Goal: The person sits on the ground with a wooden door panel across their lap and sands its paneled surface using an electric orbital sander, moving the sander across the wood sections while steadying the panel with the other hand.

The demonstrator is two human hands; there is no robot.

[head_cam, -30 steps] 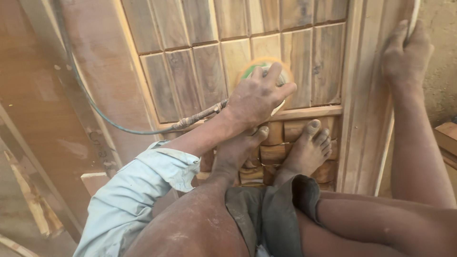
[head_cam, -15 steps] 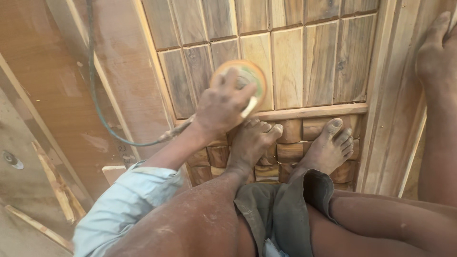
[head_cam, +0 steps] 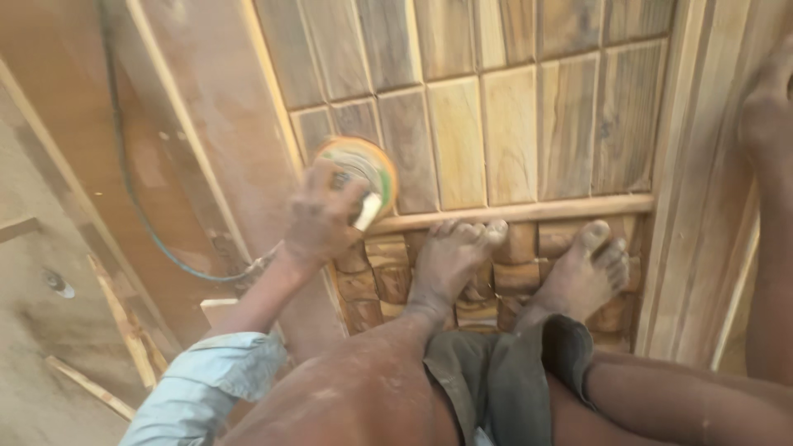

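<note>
The round sander (head_cam: 357, 177) is clasped from above by the left hand (head_cam: 318, 219), flat on the door panel (head_cam: 512, 132), near its left edge; unsanded blocks lie rightward. The right hand (head_cam: 768, 107), far off, is pressed against the frame (head_cam: 702, 206), its grip unclear.

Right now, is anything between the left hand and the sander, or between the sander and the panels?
Nothing visible. The left hand lies directly on the round sander, fingers wrapped over its top. The sander sits flat on the wooden panels. Its cable trails off left, clear of the panels.
</note>
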